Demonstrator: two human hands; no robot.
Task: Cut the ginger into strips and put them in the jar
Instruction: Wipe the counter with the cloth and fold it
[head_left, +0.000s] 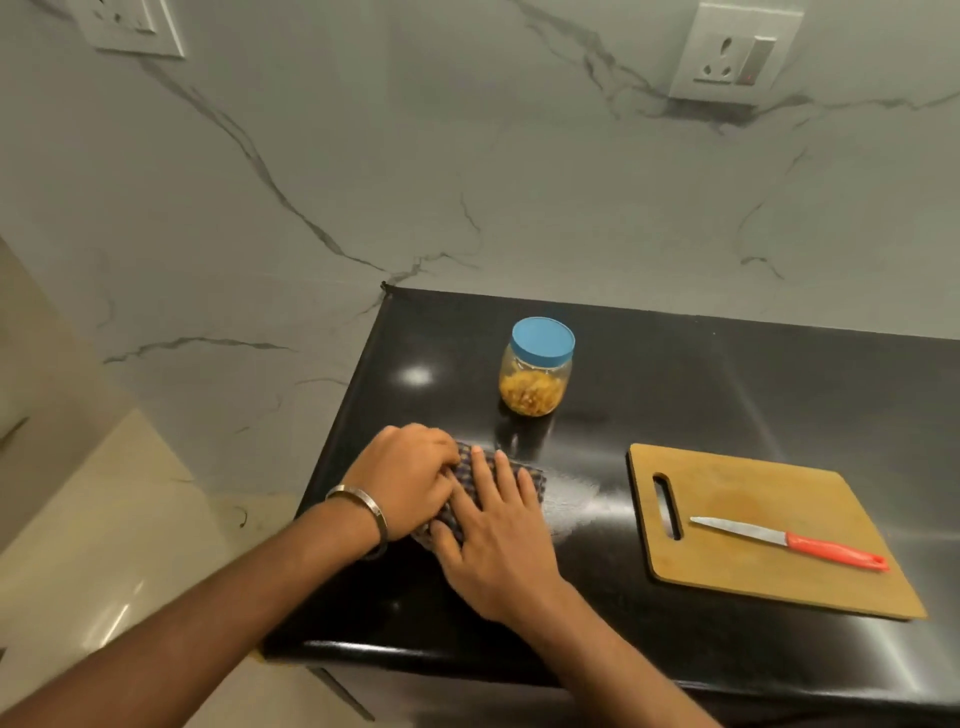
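Note:
A clear jar (535, 387) with a blue lid stands closed at the back of the black counter, with yellow ginger strips in its lower part. A wooden cutting board (753, 566) lies to the right, and a red-handled knife (795, 543) rests on it. Both hands are on a dark checked cloth (530, 478) near the counter's left edge. My left hand (405, 478), a metal bangle on its wrist, has its fingers curled onto the cloth. My right hand (498, 535) lies flat on it with straight fingers.
The black counter (727, 395) ends at a front edge near me and a left edge beside my left wrist. A marble wall with two socket plates (737, 52) rises behind. A wet smear shines between cloth and board.

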